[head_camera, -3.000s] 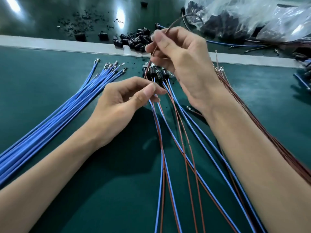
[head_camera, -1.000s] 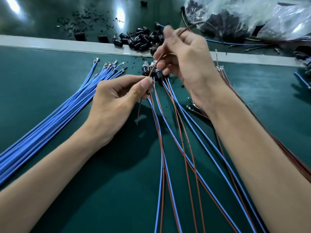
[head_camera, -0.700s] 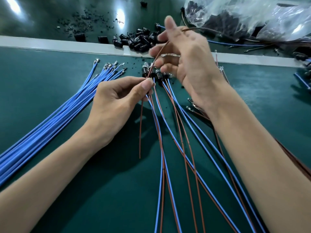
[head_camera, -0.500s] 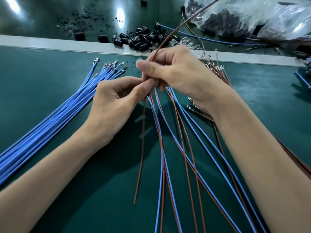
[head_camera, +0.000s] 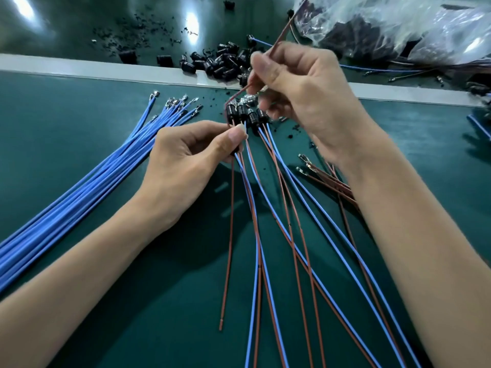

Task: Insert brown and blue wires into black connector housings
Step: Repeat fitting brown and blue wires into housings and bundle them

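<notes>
My left hand (head_camera: 191, 158) pinches a black connector housing (head_camera: 235, 153) between thumb and fingers, with wires passing through the grip. My right hand (head_camera: 303, 91) is raised just beyond it and pinches a brown wire (head_camera: 231, 235). That wire rises past my right fingers toward the top of the view, bends down by the housings and runs through my left fingers. Its free end hangs over the green mat near me. A row of wired black housings (head_camera: 245, 116) lies between my hands, and their blue and brown wires (head_camera: 297, 251) fan toward me.
A bundle of loose blue wires (head_camera: 106, 176) lies on the left of the green mat (head_camera: 66, 123). Loose brown wires (head_camera: 332, 181) lie under my right forearm. A pile of black housings (head_camera: 220, 62) sits by the white strip (head_camera: 79, 71). Clear plastic bags (head_camera: 398, 27) are at the back right.
The brown wire has slid down through my left fingers, so its free end lies much nearer me. My right hand dropped to my left hand, then rose away again with the wire.
</notes>
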A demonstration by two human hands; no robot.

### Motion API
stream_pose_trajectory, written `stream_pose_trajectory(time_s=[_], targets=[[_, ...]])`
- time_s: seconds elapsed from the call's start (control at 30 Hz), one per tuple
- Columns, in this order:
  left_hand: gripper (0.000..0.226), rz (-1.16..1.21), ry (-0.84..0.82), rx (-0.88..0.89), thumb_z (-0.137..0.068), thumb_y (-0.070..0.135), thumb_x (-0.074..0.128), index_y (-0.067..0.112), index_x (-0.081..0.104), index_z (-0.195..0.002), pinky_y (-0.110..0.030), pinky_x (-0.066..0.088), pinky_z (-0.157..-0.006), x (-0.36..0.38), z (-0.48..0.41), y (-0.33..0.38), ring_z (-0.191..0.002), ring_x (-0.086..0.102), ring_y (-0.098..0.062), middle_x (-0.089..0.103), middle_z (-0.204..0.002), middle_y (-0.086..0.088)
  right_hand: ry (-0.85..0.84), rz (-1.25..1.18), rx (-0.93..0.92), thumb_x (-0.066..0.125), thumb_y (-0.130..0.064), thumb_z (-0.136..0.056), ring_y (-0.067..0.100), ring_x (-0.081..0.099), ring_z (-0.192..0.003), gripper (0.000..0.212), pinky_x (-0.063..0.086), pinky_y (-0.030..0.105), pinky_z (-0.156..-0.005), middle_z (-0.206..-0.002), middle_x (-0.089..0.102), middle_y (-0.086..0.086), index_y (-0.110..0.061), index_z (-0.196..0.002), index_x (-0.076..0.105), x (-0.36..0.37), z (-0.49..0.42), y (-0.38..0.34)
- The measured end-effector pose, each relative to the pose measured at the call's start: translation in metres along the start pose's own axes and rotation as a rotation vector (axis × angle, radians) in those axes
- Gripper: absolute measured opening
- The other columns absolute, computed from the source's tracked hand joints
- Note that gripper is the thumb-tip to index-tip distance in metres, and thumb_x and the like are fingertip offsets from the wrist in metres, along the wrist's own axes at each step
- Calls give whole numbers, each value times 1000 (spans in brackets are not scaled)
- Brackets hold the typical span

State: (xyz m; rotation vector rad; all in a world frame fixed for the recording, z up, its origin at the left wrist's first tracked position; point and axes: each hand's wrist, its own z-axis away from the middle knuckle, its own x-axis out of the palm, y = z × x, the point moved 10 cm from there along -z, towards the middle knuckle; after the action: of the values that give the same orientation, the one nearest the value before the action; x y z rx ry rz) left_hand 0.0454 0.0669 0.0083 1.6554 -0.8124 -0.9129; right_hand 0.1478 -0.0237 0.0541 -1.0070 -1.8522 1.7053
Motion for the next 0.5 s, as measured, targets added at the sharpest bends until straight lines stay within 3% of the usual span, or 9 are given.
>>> stream_pose_trajectory(time_s=[0.13, 0.37, 0.5], targets=[[19, 1, 0, -1, -78, 41, 61, 24, 71, -81, -11, 43, -63, 0, -1, 0, -60, 54, 5, 66, -65, 15, 90, -16, -27, 51, -18, -98, 7, 59, -56, 21, 46, 19, -52, -67, 64, -4, -12, -78, 53, -18, 0, -5], [20, 7, -8, -1, -76, 39, 62, 22, 71, -82, -10, 43, -60, 1, 0, 2, -57, 52, 7, 63, -60, 19, -99, 141, -21, 55, -19, -96, 7, 59, -59, 19, 46, 18, -55, -70, 66, -3, -14, -78, 58, 3, 2, -3], [21, 10, -17, 10, -77, 37, 61, 19, 71, -84, -7, 39, -61, 3, 0, 3, -58, 52, 9, 63, -60, 20, 17, 61, -58, 51, -19, -98, 9, 60, -56, 22, 47, 21, -54, -67, 63, -3, -14, -77, 53, -14, 1, -9]])
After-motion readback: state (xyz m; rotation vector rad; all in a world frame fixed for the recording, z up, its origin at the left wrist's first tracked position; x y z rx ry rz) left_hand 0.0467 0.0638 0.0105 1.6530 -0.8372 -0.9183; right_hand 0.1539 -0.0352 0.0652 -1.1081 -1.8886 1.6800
